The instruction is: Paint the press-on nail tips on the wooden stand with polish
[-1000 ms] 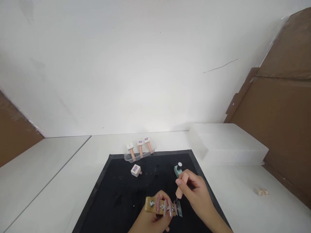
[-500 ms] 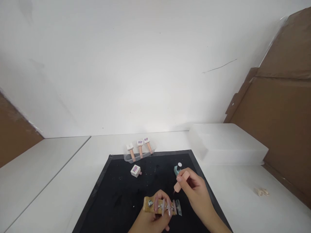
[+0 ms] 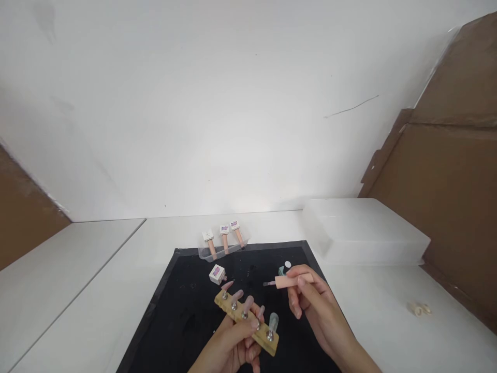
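Observation:
My left hand is wrapped round a yellowish nail stand, tilted down to the right. Several false nails stand on its metal studs; most look pinkish, while the clear false nail sits at the right end. Between the thumb and fingers of my right hand is a nail polish brush with a peach handle, its bristles pointing left, apart from the nails. An uncapped white polish bottle lies on the black mat. Partly behind my right hand is a teal bottle with a dark, white-topped cap.
Behind the mat's far edge, a clear tray holds three peach-handled polish bottles. A translucent white box stands at the right, near small beige rings. Brown cardboard borders the right side, and a white wall rises behind.
My left hand has turned the nail stand so its nails point upward and its left end lies farther away. The brush in my right hand has swung from pointing down to pointing left.

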Tool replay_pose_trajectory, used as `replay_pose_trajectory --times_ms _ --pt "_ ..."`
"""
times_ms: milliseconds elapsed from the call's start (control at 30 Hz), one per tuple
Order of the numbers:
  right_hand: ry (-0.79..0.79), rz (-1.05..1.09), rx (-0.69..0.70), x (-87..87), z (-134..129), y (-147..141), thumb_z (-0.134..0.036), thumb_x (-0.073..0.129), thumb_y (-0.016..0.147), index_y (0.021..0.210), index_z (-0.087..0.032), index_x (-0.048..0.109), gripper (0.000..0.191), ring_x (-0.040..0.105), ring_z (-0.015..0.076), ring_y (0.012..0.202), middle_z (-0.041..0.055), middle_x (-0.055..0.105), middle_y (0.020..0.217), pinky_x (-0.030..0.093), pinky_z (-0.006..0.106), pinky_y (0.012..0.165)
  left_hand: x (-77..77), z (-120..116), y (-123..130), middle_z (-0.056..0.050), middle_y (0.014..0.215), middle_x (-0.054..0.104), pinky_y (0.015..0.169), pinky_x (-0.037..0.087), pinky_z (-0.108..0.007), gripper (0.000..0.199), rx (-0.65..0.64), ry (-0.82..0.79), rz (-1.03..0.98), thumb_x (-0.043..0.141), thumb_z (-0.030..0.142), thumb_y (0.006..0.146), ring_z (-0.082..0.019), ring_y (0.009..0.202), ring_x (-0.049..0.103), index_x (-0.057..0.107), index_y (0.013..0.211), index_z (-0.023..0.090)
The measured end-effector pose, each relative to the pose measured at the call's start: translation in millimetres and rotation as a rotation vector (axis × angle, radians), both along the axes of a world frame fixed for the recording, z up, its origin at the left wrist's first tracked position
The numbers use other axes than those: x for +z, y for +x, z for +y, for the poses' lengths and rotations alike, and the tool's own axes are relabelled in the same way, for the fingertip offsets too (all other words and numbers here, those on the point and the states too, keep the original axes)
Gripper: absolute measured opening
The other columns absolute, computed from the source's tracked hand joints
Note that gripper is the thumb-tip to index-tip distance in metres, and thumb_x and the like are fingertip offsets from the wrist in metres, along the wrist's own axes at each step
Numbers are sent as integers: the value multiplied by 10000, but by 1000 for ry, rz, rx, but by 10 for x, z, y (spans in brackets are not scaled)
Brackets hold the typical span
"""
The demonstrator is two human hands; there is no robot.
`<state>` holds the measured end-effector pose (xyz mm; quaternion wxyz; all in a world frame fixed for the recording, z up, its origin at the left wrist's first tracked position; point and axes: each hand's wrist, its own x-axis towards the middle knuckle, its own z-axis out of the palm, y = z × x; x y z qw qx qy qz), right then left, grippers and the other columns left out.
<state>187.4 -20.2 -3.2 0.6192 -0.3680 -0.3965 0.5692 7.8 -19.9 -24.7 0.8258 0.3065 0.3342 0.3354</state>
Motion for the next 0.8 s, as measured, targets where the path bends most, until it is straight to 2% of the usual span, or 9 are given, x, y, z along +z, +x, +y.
replay_pose_trajectory --times_ms 67,167,267,367,633,800 --pt "-1 57 49 9 -7 -2 -528 675 758 750 -180 630 351 346 98 429 -61 437 475 302 236 442 -21 3 -14 82 468 420 368 419 -163 270 -10 -44 -57 774 343 652 -48 403 370 585 725 164" --pt "15 66 112 -14 -10 3 -530 664 767 658 -183 592 371 274 92 424 -86 337 451 281 237 439 -48 15 -26 76 449 428 325 331 -125 219 47 -171 -106 767 273 635 -38 372 365 618 736 149" --pt "23 12 143 -62 -11 12 -524 653 784 725 -181 611 351 282 92 430 -88 341 466 279 233 443 -66 38 -29 69 435 457 297 247 -103 198 86 -294 -137 755 202 589 -10 325 326 646 725 108" --pt "35 -59 159 -100 -17 18 -528 626 807 825 -180 616 349 325 96 451 -74 399 502 288 228 454 -79 62 -20 65 420 463 294 236 -100 197 62 -365 -162 757 165 539 -3 308 330 656 686 82" --pt "63 -196 227 -50 -46 12 -569 586 811 831 -182 597 388 353 100 471 -60 433 535 299 228 466 -84 50 26 82 368 414 297 194 -118 115 7 -356 -195 710 183 573 -12 301 304 659 646 111" --pt "63 -226 256 -32 -49 12 -576 580 809 849 -187 599 392 361 106 483 -59 424 548 316 225 466 -125 48 27 76 371 424 290 226 -130 107 -4 -364 -187 709 177 570 -15 289 325 641 617 109"
